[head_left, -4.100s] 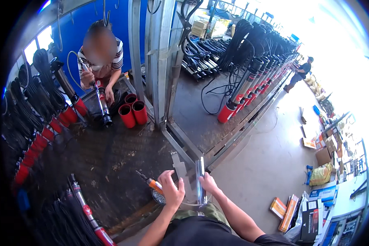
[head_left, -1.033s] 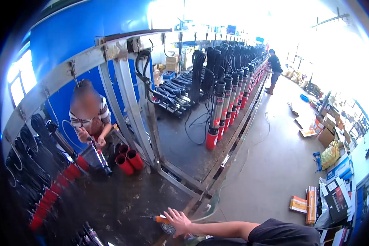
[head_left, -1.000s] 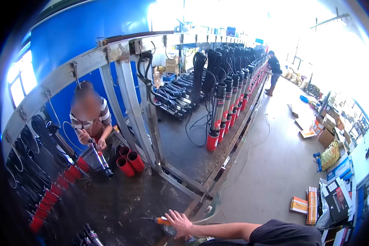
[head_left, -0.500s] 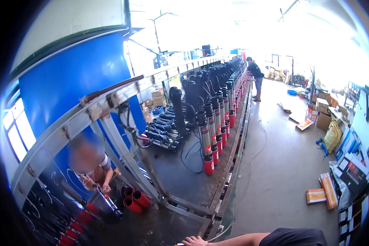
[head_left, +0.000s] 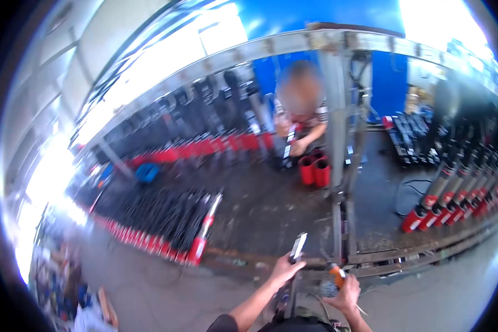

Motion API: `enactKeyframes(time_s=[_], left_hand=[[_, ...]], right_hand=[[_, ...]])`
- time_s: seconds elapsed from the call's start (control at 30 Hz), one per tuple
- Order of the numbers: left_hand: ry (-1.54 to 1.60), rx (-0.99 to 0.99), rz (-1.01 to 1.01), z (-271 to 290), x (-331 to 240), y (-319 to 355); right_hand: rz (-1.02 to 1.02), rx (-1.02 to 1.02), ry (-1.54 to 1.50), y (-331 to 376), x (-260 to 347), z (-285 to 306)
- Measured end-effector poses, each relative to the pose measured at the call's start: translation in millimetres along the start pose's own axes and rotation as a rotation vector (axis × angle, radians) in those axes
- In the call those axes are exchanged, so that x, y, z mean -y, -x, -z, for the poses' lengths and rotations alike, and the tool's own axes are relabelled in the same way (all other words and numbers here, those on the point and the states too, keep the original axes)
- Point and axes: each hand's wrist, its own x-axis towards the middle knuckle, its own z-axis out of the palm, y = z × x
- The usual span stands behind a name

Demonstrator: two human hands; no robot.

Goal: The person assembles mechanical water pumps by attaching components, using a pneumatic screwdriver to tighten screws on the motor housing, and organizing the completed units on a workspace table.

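Observation:
My left hand (head_left: pixel 285 269) is closed around a slim, bright silver and dark bar-shaped part (head_left: pixel 298 247) that points up and away from me. A dark length continues below the fist toward my body; blur hides its exact kind. To its right, my right hand (head_left: pixel 346 295) has its fingers curled at an orange-handled tool (head_left: pixel 336 272), whose thin dark shaft points up and to the left. Both hands are at the near edge of the dark workbench (head_left: pixel 260 218). Beside the right hand is a greyish mesh-like thing (head_left: pixel 328 288).
Across the bench a person (head_left: pixel 301 116) handles a silver and black tube beside red cups (head_left: pixel 315 169). Red-ended pumps with black cables (head_left: pixel 160 218) lie at left; upright pumps (head_left: pixel 445 191) line the right. A metal post (head_left: pixel 337 122) and a blue crate (head_left: pixel 146 172) are nearby.
My view has swung left and down toward the bench. Both my hands now show, holding the silver part and the orange-handled tool; before, only one hand showed at the lower edge.

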Motion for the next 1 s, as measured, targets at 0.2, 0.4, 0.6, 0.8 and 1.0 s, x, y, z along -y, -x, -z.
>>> enactKeyframes(time_s=[0.2,0.4,0.6,0.8,1.0], left_hand=[[-0.015,0.027,-0.044,-126.1,-44.3,33.1],[-0.154,0.038,-0.112,-246.9,-59.2,8.8],[-0.097,0.306,-0.099,-397.6,-44.3,-54.0],[-0.276,0.561,-0.178,-595.7,-86.6,-92.6],[-0.572,0.677,-0.567,-742.5,-149.6,-111.4]], right_hand=[[-0.138,-0.073,-0.079,83.3,-129.9,66.1],[-0.383,0.021,0.022,82.9,-221.3,195.7],[-0.446,-0.231,0.001,71.6,-378.4,279.9],[-0.632,-0.304,0.076,28.9,-512.9,386.4],[-0.498,-0.285,0.19,-64.6,-639.8,465.1]])
